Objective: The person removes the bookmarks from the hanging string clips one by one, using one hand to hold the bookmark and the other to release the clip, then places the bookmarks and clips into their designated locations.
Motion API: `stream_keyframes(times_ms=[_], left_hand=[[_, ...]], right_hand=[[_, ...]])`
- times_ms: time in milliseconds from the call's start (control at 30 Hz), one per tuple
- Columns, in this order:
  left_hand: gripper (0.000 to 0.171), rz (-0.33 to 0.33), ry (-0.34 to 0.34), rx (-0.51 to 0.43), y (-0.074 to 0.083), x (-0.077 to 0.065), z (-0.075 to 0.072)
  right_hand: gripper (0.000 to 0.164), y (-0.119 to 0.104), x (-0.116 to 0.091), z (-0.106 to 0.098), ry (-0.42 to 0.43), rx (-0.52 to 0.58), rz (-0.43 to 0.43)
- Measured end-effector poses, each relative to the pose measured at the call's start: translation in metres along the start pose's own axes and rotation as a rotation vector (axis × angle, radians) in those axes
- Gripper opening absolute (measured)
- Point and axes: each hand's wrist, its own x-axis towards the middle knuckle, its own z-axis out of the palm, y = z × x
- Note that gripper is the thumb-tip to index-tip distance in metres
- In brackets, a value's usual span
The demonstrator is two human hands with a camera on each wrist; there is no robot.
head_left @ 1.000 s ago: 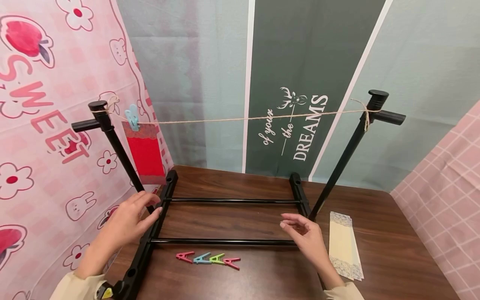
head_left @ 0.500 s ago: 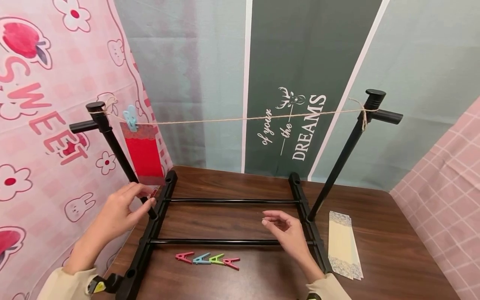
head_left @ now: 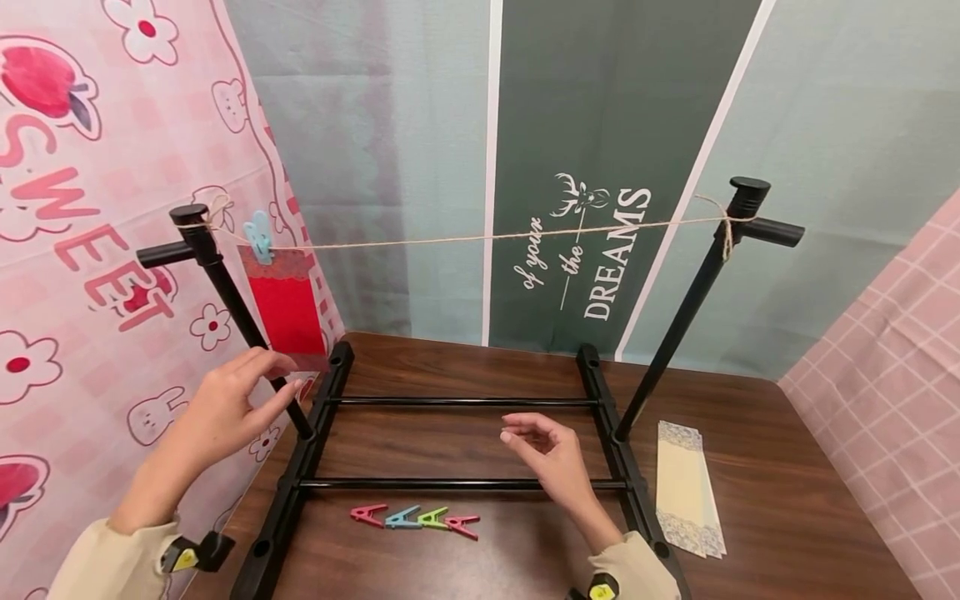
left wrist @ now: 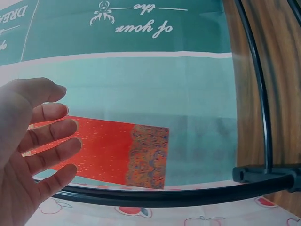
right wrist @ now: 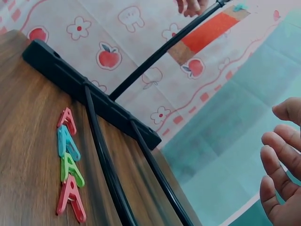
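A red paper strip [head_left: 287, 312] with patterned ends hangs at the left end of a twine line [head_left: 450, 241], under a light blue clothespin [head_left: 259, 237]. My left hand [head_left: 225, 408], empty with fingers loosely bent, is beside the frame's left post, below the strip. In the left wrist view, its fingers overlap one end of the red strip [left wrist: 103, 150]. My right hand [head_left: 551, 458] hovers above the base's front bar, holding nothing, fingers gently curved. Several small clothespins [head_left: 414, 518] in red, blue and green lie in a row on the table, left of the right hand.
A black frame [head_left: 678, 321] with two posts carries the twine, its base bars crossing the brown table [head_left: 450, 367]. Cream strips with floral ends [head_left: 681, 487] lie overlapped at the right. Printed cloths [head_left: 420, 167] surround the table.
My right hand has moved left, from near the right post towards the middle. The left hand has shifted slightly up and left. The hanging strip and the clothespins stay in place.
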Motion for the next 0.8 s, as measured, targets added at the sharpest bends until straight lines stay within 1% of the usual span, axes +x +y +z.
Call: stream_keyframes(times_ms=[67, 133, 200, 300, 333, 367, 500, 600, 800], left_hand=[[0.030, -0.010, -0.012, -0.001, 0.000, 0.002, -0.003], [0.028, -0.017, -0.012, 0.005, -0.001, 0.005, -0.006], [0.033, -0.013, -0.004, 0.008, -0.001, 0.008, -0.009], [0.046, -0.004, 0.020, 0.018, 0.000, 0.013, -0.013], [0.053, -0.001, 0.027, 0.022, 0.000, 0.015, -0.015], [0.056, 0.001, 0.033, 0.027, 0.000, 0.016, -0.016], [0.058, -0.001, 0.040, 0.041, -0.001, 0.023, -0.023], [0.060, -0.003, 0.043, 0.042, -0.002, 0.027, -0.027], [0.065, 0.026, 0.070, 0.068, -0.003, 0.035, -0.034]], right_hand=[[0.016, 0.000, 0.002, 0.002, 0.000, 0.010, -0.008], [0.016, -0.001, 0.004, 0.004, 0.001, 0.024, -0.012], [0.016, -0.002, 0.005, 0.007, 0.004, 0.040, -0.011], [0.016, -0.004, 0.008, 0.012, -0.005, 0.067, -0.016], [0.016, -0.004, 0.010, 0.013, -0.010, 0.076, -0.019], [0.016, -0.004, 0.011, 0.015, -0.016, 0.085, -0.024], [0.017, -0.005, 0.015, 0.021, -0.040, 0.111, -0.040], [0.018, -0.006, 0.016, 0.025, -0.065, 0.120, -0.035], [0.019, -0.012, 0.019, 0.033, -0.120, 0.126, -0.015]])
